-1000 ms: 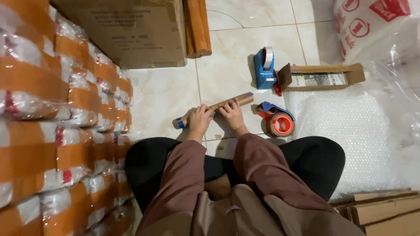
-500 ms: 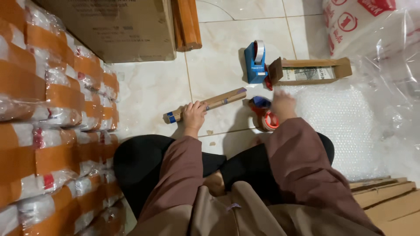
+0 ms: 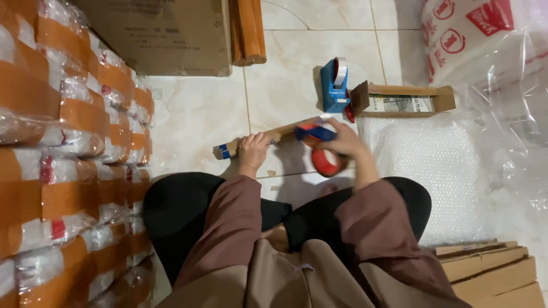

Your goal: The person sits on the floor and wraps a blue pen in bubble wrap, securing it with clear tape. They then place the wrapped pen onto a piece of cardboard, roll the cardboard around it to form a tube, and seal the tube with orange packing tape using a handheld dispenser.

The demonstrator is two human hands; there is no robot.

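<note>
A long narrow cardboard box point(image 3: 274, 134) lies on the tiled floor in front of my knees. My left hand point(image 3: 253, 149) presses down on its left part, near the blue-marked end. My right hand point(image 3: 341, 140) grips a red and blue tape dispenser point(image 3: 323, 155) and holds it against the right end of the box. The roll of the dispenser hangs just below the box's edge.
A second blue tape dispenser point(image 3: 334, 85) stands behind the box, next to an open small carton point(image 3: 403, 100). Bubble wrap point(image 3: 434, 171) covers the floor at right. Stacked taped parcels point(image 3: 63, 154) fill the left side. Flat cardboard point(image 3: 491, 271) lies at lower right; a big carton point(image 3: 165, 34) stands behind.
My right hand left the long box, reached right to the red and blue tape dispenser, picked it up and brought it onto the box's right end. The left hand stayed on the box.
</note>
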